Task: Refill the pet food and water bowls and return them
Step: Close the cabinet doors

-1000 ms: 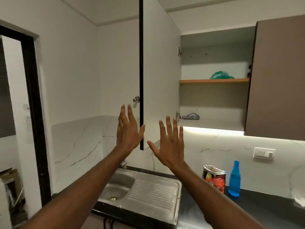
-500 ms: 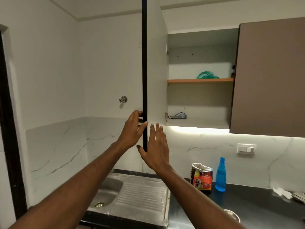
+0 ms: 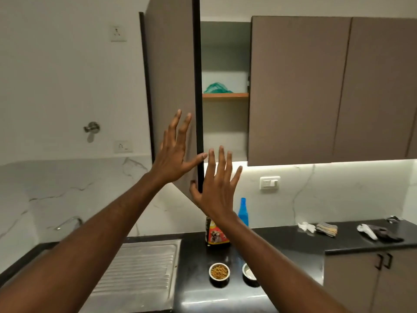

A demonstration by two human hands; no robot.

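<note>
A long run of brown wall cabinets (image 3: 316,86) filled the upper right, and one cabinet door (image 3: 171,91) stood partly open, its dark edge facing the camera. Through the gap showed an orange shelf (image 3: 225,95) with a crumpled green bag (image 3: 216,88) lying on it. Below ran the black tabletop (image 3: 282,240), with a steel sink drainboard (image 3: 140,267) set into its left part and a white marble backsplash (image 3: 338,190) behind it.

The left hand (image 3: 173,152) was raised flat against the outer face of the door, fingers spread wide and thumb stretched toward the door's edge; its grip was wide and held nothing. The right hand (image 3: 216,184) was raised just beside it on the other side of the edge, fingers spread, thumb touching the lower part of the edge; its grip was wide too and closed on nothing.

On the tabletop near the wall stood a pet food bag (image 3: 216,236) with a dog printed on it, partly hidden by the right wrist, and a blue bottle (image 3: 243,213) just beside it. Nearer the front edge sat the food bowl (image 3: 219,272), filled with brown kibble, and just to its right the water bowl (image 3: 249,273), partly hidden by the right forearm; its contents could not be told. Further right lay a striped cloth (image 3: 326,229) and a dark cloth (image 3: 383,233).
</note>
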